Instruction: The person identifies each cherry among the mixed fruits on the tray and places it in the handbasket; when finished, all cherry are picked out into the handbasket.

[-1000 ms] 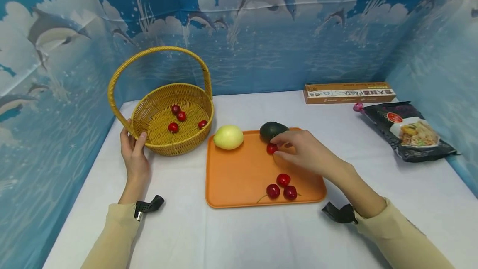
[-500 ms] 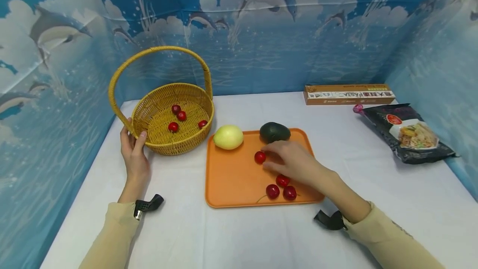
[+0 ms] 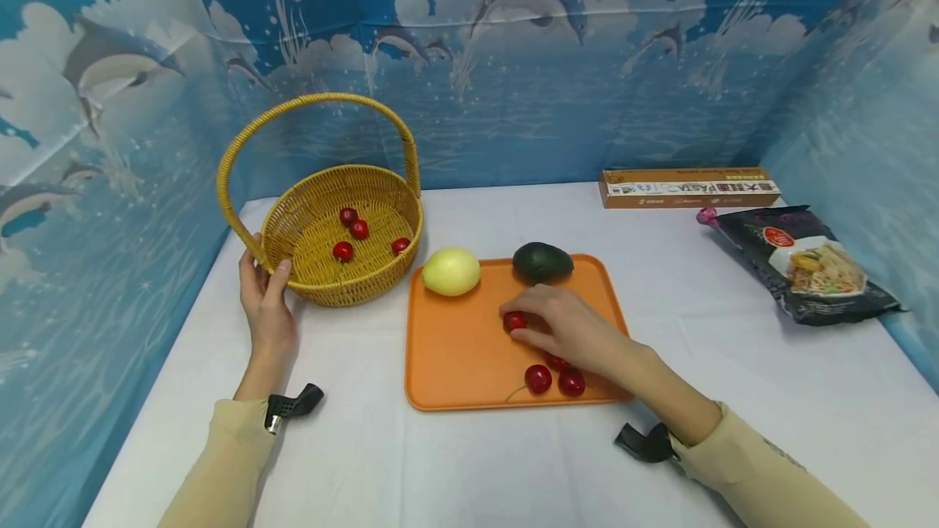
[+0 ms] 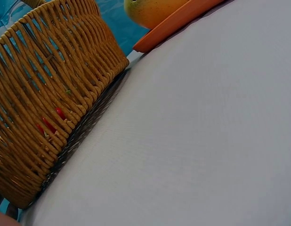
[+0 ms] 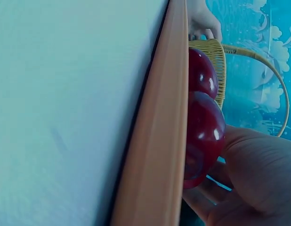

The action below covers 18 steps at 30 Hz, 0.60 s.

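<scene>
My left hand holds the left rim of a yellow wicker basket, thumb on the inner side. Several cherries lie in that basket. Over the orange tray, my right hand pinches a red cherry between thumb and fingers. Three more cherries sit by the tray's front edge, one partly hidden under the right hand. In the right wrist view, large dark-red cherries show behind the tray rim, beside the right hand. The left wrist view shows the basket's woven side.
A pale yellow fruit rests at the tray's back left corner and a dark green avocado at its back edge. A brown pasta box and a black food bag lie at the right. A dolphin-print cloth hangs behind.
My right hand has moved from beside the avocado toward the front left of the tray. The cherry there shifted too and now sits between its fingertips. The left hand stays on the basket.
</scene>
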Available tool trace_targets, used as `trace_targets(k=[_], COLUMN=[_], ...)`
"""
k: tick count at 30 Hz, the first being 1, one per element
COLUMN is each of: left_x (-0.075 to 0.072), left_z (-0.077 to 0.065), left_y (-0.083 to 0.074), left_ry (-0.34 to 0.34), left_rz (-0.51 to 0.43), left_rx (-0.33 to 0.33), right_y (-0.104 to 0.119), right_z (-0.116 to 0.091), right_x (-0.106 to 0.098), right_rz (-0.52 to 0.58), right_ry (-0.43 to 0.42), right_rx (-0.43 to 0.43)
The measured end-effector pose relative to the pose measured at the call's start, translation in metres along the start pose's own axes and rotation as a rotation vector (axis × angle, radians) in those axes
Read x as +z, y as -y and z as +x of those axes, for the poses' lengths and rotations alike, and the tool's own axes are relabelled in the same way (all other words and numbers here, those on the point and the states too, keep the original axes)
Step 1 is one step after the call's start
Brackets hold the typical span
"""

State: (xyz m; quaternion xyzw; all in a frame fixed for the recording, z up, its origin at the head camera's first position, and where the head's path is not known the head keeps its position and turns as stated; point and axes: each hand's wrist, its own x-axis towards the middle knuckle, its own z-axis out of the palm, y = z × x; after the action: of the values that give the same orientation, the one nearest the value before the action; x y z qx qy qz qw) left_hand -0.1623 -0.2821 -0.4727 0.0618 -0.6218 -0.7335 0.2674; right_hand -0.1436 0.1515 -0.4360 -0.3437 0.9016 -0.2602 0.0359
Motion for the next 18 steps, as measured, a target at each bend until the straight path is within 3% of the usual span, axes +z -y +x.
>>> trace_targets(k=[11, 18], left_x=[0.002, 0.0], left_z=[-0.001, 0.001], left_y=[0.0, -0.002], left_ry=[0.001, 0.002], left_rz=[-0.004, 0.009], left_rx=[-0.014, -0.011], right_y=[0.001, 0.009], right_z=[0.0, 0.016], right_x=[-0.005, -0.024], right_rz=[0.052, 0.126], right_ry=[-0.022, -0.101], right_rx=[0.005, -0.109])
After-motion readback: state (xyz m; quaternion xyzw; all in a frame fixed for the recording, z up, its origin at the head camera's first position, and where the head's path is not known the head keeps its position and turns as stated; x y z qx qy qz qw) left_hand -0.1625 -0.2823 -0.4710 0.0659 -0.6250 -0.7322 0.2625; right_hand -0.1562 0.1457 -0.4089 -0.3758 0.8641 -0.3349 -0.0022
